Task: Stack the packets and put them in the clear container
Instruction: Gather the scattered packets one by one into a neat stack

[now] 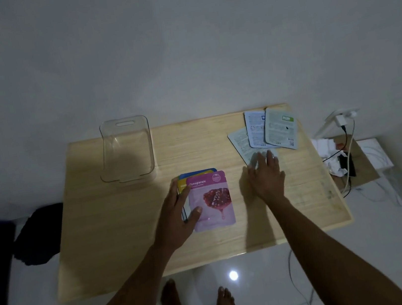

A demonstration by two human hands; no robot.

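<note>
A stack of packets (211, 200) lies mid-table, a pink pomegranate packet on top with yellow and blue ones showing beneath. My left hand (180, 213) grips the stack's left edge, thumb on the pink packet. Three pale packets (264, 131) lie face down and fanned at the back right. My right hand (265, 174) lies flat, fingers spread, fingertips on the nearest pale packet (241, 143). The empty clear container (126, 150) stands at the back left of the table.
The low wooden table (117, 230) stands on a white tiled floor against a wall. A wall socket with charger and cables (342, 126), crumpled paper and cardboard lie to the right. Dark cloth (37, 234) lies to the left. My bare feet show below the table's front edge.
</note>
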